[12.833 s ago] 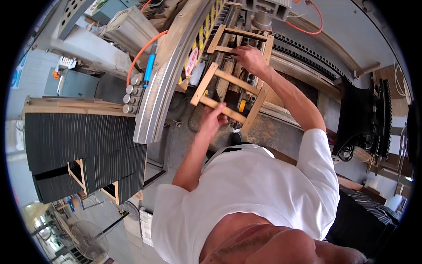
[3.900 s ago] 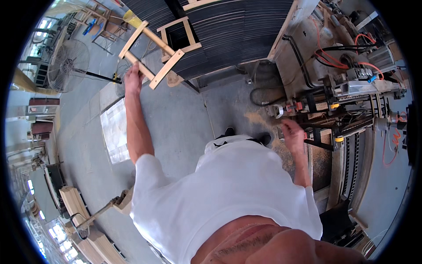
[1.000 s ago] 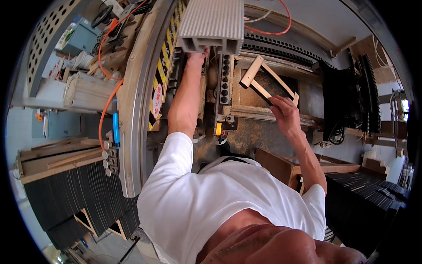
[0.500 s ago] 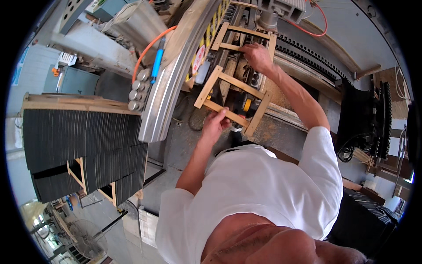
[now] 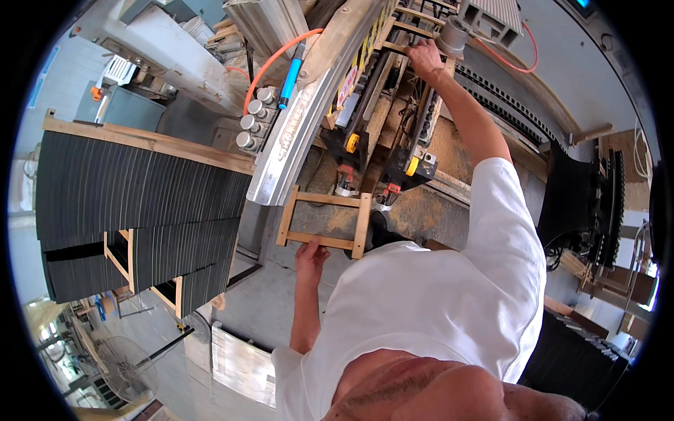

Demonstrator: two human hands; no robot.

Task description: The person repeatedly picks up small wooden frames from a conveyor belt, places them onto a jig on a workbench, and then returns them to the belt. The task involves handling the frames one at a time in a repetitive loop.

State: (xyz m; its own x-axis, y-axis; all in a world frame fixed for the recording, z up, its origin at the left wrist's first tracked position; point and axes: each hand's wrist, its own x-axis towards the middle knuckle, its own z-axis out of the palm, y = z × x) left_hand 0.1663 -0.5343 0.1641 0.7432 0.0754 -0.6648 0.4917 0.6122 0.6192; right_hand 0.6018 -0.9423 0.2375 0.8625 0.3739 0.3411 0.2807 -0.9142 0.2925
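My left hand (image 5: 311,258) grips the near bar of a small wooden frame (image 5: 361,226), thumb and fingers closed on it. The frame hangs level over the floor, just in front of my body and off the near end of the machine. Farther forward, my right hand (image 5: 425,60) reaches out with fingers curled at the near crossbar of a second wooden frame (image 5: 413,29). That frame lies on the machine's rails (image 5: 379,88). My right fingertips are partly hidden.
Yellow knobs (image 5: 352,143) sit at the rails' near ends. Left of them runs a metal-edged beam (image 5: 284,151) with round silver buttons (image 5: 248,122) and a blue tool (image 5: 291,81). A stack of black slats (image 5: 140,182) stands at left. Above the rails hangs a motor housing (image 5: 453,36).
My left hand has drawn its wooden frame back off the rails, toward my body and left. My right hand has moved farther forward along the machine with the second frame.
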